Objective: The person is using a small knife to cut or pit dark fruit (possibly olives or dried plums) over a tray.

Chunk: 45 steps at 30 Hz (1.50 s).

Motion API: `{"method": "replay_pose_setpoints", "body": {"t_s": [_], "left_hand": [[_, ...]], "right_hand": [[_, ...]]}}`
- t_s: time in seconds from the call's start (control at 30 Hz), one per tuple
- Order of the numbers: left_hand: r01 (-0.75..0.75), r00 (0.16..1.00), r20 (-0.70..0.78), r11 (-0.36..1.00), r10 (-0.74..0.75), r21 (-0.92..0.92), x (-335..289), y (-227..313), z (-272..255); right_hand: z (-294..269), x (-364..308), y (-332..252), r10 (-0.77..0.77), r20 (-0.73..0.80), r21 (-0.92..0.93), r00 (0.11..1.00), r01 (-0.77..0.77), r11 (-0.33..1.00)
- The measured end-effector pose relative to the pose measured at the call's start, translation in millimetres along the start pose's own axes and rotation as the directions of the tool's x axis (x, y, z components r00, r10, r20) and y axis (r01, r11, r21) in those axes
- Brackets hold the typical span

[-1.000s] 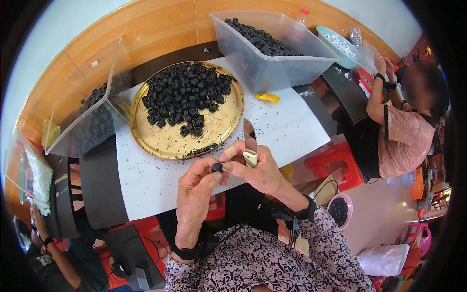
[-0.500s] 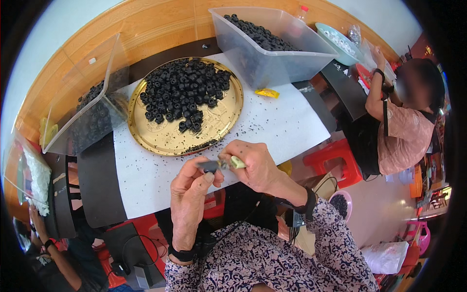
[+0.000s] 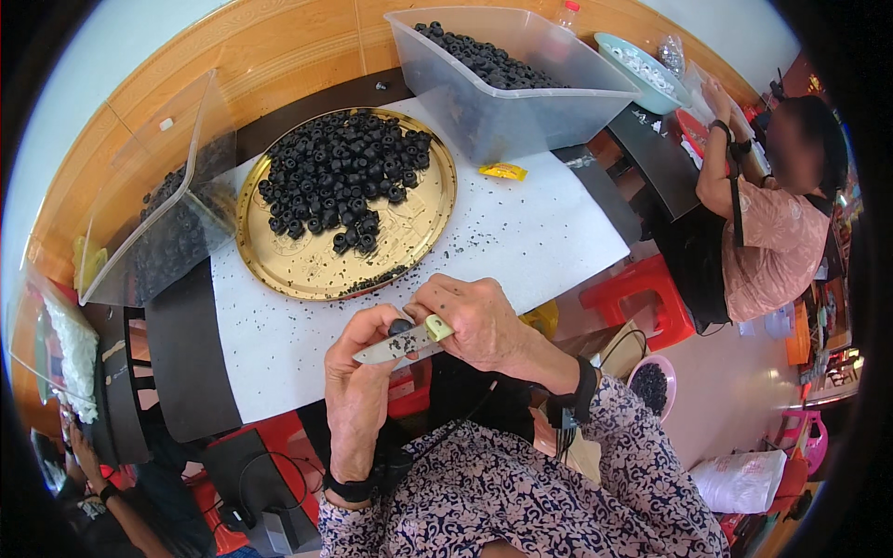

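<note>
My right hand (image 3: 470, 321) is closed round the pale green handle of a small knife (image 3: 386, 349). Black crumbs cling to its blade, which points left across my left fingers. Between thumb and fingers, my left hand (image 3: 358, 353) pinches a small round black part (image 3: 401, 326) right beside the blade. Both hands are held together over the near edge of the white sheet. Just beyond them lies a round gold tray (image 3: 409, 244), with a heap of black ring-like parts (image 3: 339, 172) on it and black trimmings along its near rim.
A clear bin (image 3: 521, 112) of black parts stands behind the tray, another clear bin (image 3: 139, 270) at the left. A yellow packet (image 3: 503, 171) lies on the white sheet (image 3: 539, 223) among crumbs. Red stools (image 3: 642, 288) and a co-worker (image 3: 772, 232) are at the right; another person's hand (image 3: 86, 456) shows at far left.
The knife blade has turned so its flat, crumb-specked side now shows, in front of the black part. My hands stay close together, and the view has shifted slightly.
</note>
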<state>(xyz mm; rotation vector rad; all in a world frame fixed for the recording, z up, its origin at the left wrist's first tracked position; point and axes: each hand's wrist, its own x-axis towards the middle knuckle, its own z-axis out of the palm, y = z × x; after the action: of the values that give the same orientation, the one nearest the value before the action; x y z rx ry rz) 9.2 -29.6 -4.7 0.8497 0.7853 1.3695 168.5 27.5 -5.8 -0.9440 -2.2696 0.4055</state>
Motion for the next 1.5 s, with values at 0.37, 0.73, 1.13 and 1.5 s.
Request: {"method": "replay_pose_setpoints", "body": {"t_s": [0.37, 0.73, 1.13, 1.5], "left_hand": [[-0.037, 0.998, 0.047, 0.999, 0.038, -0.021, -9.3, 7.3, -1.7], [0.005, 1.0, -0.019, 0.996, -0.003, 0.086, -8.2, 1.3, -4.7], [-0.017, 1.0, -0.018, 0.995, 0.019, 0.095, -8.4, -1.4, -5.3], [-0.053, 0.996, -0.065, 0.997, 0.056, 0.047, -12.5, 1.6, -4.8]], "right_hand": [[-0.5, 8.6, 4.1, 0.129, -0.135, 0.204, 0.982, -0.1, 0.974], [-2.9, 5.3, -5.8, 0.149, 0.224, 0.79, 0.963, -0.268, 0.552], [-3.5, 5.0, -8.1, 0.158, 0.223, 0.804, 0.962, -0.273, 0.529], [3.2, 0.4, -10.5, 0.023, 0.086, 0.098, 0.996, -0.031, 0.995]]}}
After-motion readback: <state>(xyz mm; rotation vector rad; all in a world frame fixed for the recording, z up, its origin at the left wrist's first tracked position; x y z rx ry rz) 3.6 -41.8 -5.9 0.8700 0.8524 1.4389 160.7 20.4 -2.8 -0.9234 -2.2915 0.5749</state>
